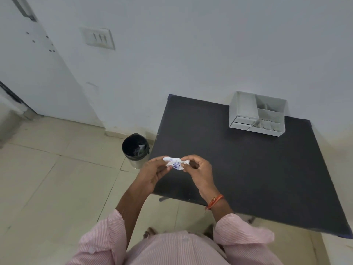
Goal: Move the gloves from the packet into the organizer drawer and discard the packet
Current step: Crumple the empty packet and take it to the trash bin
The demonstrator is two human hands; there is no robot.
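A small crumpled white packet (175,163) with blue print is held between both hands above the near left corner of the dark table (248,165). My left hand (154,172) pinches its left end and my right hand (198,169) pinches its right end. The white organizer (257,113), with open compartments and a small drawer at its lower left, stands at the far right of the table against the wall. No gloves show outside the packet.
A small bin (136,150) with a black liner stands on the tiled floor just left of the table. A white wall with a switch plate (98,38) runs behind, and a door (28,60) stands at the far left.
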